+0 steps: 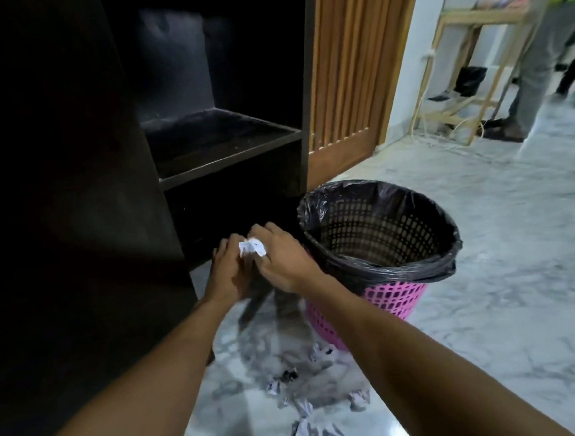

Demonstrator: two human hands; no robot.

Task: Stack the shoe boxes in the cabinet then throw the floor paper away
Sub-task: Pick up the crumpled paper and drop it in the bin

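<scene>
Grey marbled floor (489, 305) runs past a dark cabinet (226, 143) on the left, whose visible shelves are dim and bare. Just right of the cabinet stands a pink bin (380, 245) lined with a black bag. Both hands meet in front of the cabinet, just left of the bin's rim: the right hand (282, 259) and left hand (227, 273) close their fingers together around a crumpled white paper ball (252, 247). More crumpled paper scraps (313, 406) lie scattered on the near floor beside the bin's base.
</scene>
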